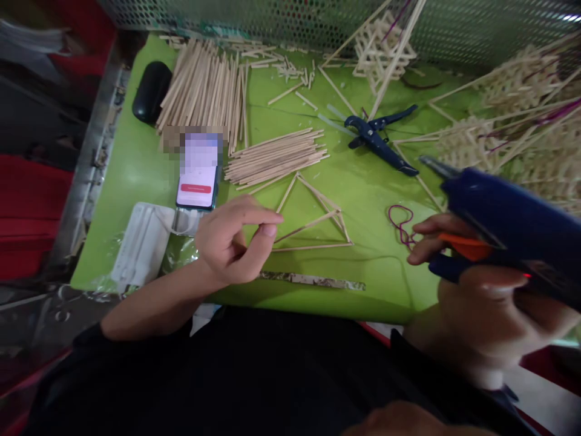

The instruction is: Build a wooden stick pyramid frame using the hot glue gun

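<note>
My left hand (236, 239) is at the left corner of a small frame of thin wooden sticks (313, 225), thumb and forefinger pinched together. The hand hides that corner of the frame, which lies on the green table cover. In my right hand (490, 309) is a blue hot glue gun (512, 218) with an orange trigger (465, 246), its metal nozzle pointing left. A small red light glows on the gun's body. Below the stick frame lies a narrow, stained flat strip (318, 281). A loop of purple string (401, 224) rests between the frame and my right hand.
Bundled sticks (276, 157) lie behind the frame, with a larger stick pile (200, 91) farther back. Blue cutters (376, 142) sit at centre right. Finished stick lattices (384, 48) crowd the right. A phone (198, 172), white power bank (141, 242) and black case (152, 92) are left.
</note>
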A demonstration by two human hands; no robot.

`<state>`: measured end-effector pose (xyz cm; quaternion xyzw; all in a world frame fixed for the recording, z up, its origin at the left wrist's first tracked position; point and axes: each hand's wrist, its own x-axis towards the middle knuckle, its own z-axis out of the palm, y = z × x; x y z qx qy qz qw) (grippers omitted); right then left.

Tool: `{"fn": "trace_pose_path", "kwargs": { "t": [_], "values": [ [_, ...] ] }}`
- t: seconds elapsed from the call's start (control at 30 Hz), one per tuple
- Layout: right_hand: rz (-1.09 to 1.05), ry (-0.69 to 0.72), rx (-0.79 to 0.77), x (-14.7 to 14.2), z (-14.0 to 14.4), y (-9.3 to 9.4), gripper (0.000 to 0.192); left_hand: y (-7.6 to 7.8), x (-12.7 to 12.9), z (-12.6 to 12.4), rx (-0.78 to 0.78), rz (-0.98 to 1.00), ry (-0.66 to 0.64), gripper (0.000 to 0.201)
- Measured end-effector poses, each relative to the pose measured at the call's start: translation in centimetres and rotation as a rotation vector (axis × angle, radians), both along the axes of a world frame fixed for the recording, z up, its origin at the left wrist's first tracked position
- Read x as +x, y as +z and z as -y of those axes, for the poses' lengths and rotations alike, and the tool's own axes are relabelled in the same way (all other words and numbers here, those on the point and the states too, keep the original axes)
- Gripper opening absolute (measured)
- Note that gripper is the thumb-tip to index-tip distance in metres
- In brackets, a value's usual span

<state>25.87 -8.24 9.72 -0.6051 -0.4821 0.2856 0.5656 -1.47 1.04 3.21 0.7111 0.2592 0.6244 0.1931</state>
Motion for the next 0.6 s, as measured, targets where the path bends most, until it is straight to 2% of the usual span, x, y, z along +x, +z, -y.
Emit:
{"fn": "trace_pose_path", "kwargs": {
  "t": [0.07, 0.1, 0.23, 0.3, 0.4, 0.53, 0.6],
  "values": [
    [0.058, -0.131, 0.225, -0.5, -0.9, -0.3, 0.026, 0.0, -0.1, 0.0, 0.001, -0.006, 0.017, 0.019],
    [0.044, -0.139, 0.256, -0.5, -1.3, -0.4, 0.022, 0.0, -0.1, 0.0, 0.006, -0.014, 0.034, 0.018],
    [-0.099, 0.033, 0.189, 0.5, -2.3, -0.7, 0.021, -0.1, 0.2, -0.8, 0.043, -0.059, 0.124, 0.014],
    [-0.144, 0.100, 0.216, 1.1, -2.7, -1.1, 0.018, -0.2, 0.3, -1.1, 0.181, -0.084, 0.136, 0.014],
    [-0.197, 0.171, 0.209, 1.5, -3.4, -1.6, 0.017, 0.4, -0.1, -0.6, 0.493, -0.198, 0.084, 0.017],
    [-0.184, 0.163, 0.192, 1.5, -4.1, -2.1, 0.041, 3.2, -1.3, 2.3, 0.715, -0.454, -0.013, 0.011],
    [-0.140, 0.103, 0.192, 1.4, -4.4, -2.3, 0.048, 4.9, -1.1, 4.0, 0.950, -0.489, -0.152, 0.015]
  ]
}}
